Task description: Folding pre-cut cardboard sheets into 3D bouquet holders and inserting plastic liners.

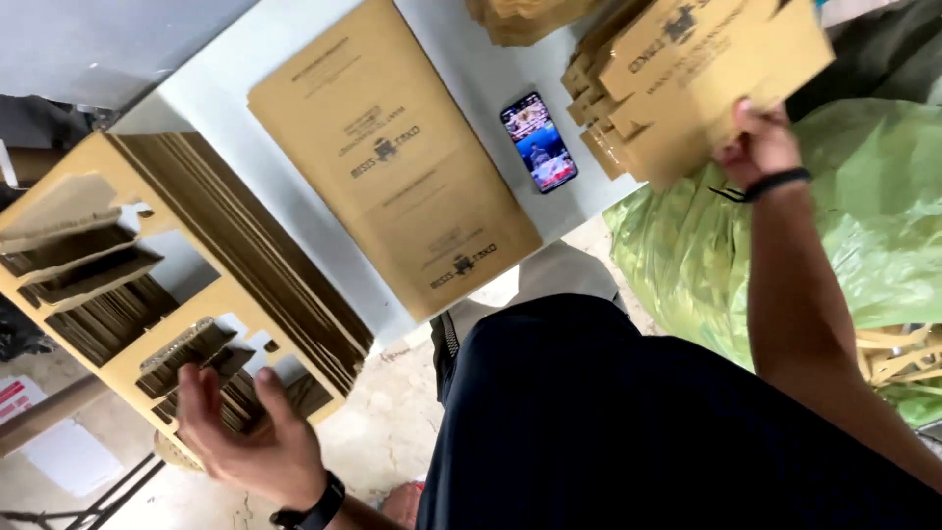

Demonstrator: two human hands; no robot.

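Clearly early going: flat cardboard in both stacks, nothing folded up yet.

Nearest me, my left hand [257,437] lies open, palm up, fingers just touching the low edge of the die-cut cardboard stack [196,285] at the white table's [221,83] left end. Further along lies one flat printed carton blank [392,157], then a phone [539,142] with its screen lit. Farthest, my right hand [758,145] grips the edge of a second pile of printed blanks [687,69], beside a green plastic bag [863,216].
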